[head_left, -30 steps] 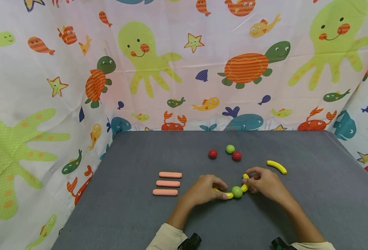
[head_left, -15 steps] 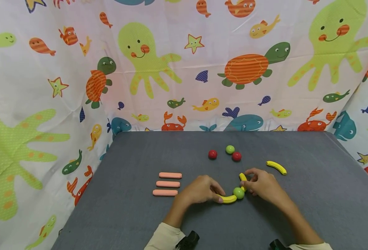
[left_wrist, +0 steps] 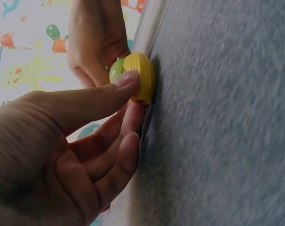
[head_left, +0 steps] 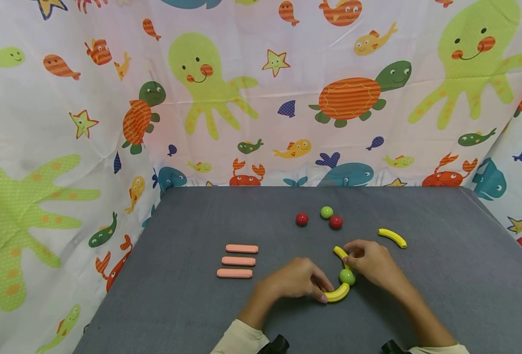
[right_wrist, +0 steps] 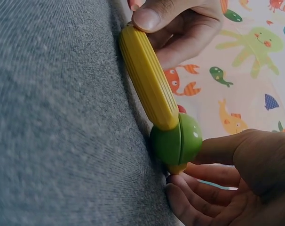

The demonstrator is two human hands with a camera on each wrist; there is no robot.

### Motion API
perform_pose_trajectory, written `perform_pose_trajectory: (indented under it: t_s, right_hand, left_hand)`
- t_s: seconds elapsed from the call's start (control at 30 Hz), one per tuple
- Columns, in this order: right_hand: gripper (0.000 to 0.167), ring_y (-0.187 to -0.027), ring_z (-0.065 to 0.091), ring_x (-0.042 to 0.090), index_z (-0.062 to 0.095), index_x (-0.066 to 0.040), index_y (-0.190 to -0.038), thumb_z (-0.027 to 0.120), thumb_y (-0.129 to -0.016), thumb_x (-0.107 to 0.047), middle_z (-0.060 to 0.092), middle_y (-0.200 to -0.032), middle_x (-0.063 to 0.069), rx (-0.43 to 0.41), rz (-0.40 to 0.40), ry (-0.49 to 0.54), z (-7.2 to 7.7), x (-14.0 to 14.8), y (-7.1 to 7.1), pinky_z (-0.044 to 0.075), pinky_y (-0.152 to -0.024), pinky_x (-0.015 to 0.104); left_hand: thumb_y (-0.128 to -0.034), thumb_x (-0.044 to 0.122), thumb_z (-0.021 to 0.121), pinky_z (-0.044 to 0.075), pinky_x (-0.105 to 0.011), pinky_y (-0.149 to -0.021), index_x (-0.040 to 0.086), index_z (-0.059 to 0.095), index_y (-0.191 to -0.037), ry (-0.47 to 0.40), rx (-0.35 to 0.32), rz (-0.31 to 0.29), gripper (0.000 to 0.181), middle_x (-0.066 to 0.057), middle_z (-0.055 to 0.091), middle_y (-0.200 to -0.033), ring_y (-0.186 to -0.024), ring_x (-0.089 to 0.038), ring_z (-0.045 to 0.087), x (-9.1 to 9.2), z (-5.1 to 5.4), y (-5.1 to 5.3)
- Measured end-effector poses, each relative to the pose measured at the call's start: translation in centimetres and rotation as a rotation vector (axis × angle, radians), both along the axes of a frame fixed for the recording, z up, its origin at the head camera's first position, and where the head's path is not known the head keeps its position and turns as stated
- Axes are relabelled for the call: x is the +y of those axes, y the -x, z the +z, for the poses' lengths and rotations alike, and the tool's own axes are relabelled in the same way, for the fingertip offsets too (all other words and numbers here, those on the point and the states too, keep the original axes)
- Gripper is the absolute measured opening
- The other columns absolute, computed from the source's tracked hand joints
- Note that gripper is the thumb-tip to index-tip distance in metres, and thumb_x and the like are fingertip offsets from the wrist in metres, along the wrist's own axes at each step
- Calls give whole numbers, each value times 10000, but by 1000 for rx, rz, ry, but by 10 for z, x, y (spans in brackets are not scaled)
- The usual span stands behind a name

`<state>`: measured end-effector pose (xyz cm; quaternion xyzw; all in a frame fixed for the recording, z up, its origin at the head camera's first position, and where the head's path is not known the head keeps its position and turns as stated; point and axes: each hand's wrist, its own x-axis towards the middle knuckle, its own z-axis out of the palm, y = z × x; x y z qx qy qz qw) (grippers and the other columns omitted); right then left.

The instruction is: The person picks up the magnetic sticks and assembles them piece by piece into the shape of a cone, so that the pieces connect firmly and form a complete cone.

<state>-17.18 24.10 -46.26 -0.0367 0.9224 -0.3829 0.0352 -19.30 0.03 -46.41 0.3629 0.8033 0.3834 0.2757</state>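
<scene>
Well left of the lower green ball (head_left: 347, 277), three pink sticks (head_left: 238, 261) lie side by side on the grey desk (head_left: 190, 221). The left hand (head_left: 298, 280), just left of that ball, is clamped on the near yellow piece (head_left: 339, 294), which touches the ball from the person's side; its left end is covered by the fingers. Left of the ball and well beyond it sits a red ball (head_left: 302, 219), then an upper green ball (head_left: 326, 212) with a second red ball (head_left: 336, 222) just beside it. The far yellow piece (head_left: 339, 252) runs up to the lower green ball from beyond, pinched by the right hand (head_left: 371, 260), which is right of the ball and hides part of that piece. Farther right and beyond lies a loose yellow piece (head_left: 392, 238). In the left wrist view, the thumb and near yellow piece block most of the ball; in the right wrist view, the ball and fingers block most of the far yellow piece. Both sleeves are cut off on the ball's near side
</scene>
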Motion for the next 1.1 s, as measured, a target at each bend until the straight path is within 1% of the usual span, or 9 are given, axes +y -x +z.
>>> perform_pose_trajectory:
  t_s: [0.13,0.23,0.43,0.57,0.8,1.0,1.1]
  right_hand:
    - [254,-779,599,145,760,-11,-1154,772,-945,-155,713,-893,-4,31,-3,-13,-2,-2,1,466,-623,277]
    - [234,-796,620,141,765,-15,-1142,768,-945,-142,726,-903,0,45,-4,-11,-3,-3,0,480,-632,275]
    - [240,-756,595,139,770,-19,-1128,785,-935,-161,708,-853,-15,47,-2,-20,-5,-8,0,455,-615,266]
    - [252,-751,574,142,770,-8,-1132,794,-936,-164,693,-850,-18,42,5,-29,-5,-9,0,442,-613,265]
    - [234,-802,613,139,784,6,-1109,797,-934,-149,735,-897,0,35,8,-28,-5,-9,1,482,-650,273]
    - [223,-824,632,139,791,5,-1109,785,-938,-138,754,-939,25,31,9,-31,-5,-9,1,496,-663,276]
    - [226,-834,643,140,790,9,-1117,779,-942,-133,759,-952,37,31,10,-35,-6,-9,1,503,-672,283]
  left_hand:
    - [-877,123,878,538,-138,-696,93,844,-1042,-1,37,-18,171,128,764,-844,-745,86,645,5,0,-4]
    - [-873,137,885,534,-127,-694,91,840,-1036,1,58,-16,175,131,759,-834,-735,100,636,9,-2,-8]
    - [-865,182,897,521,-105,-691,110,834,-1012,13,121,-19,175,147,753,-824,-724,131,619,17,-3,-15]
    - [-864,181,897,519,-100,-690,108,830,-1011,9,123,-19,177,147,747,-818,-722,134,617,20,-3,-17]
    - [-881,206,885,516,-91,-690,122,826,-1027,26,153,-39,178,180,730,-818,-725,149,609,23,-5,-18]
    - [-879,190,886,518,-97,-684,110,827,-1023,10,142,-33,175,159,740,-820,-721,138,613,22,-5,-18]
    - [-883,177,882,522,-106,-682,102,830,-1026,-10,118,-21,169,146,747,-828,-723,127,617,21,-4,-17]
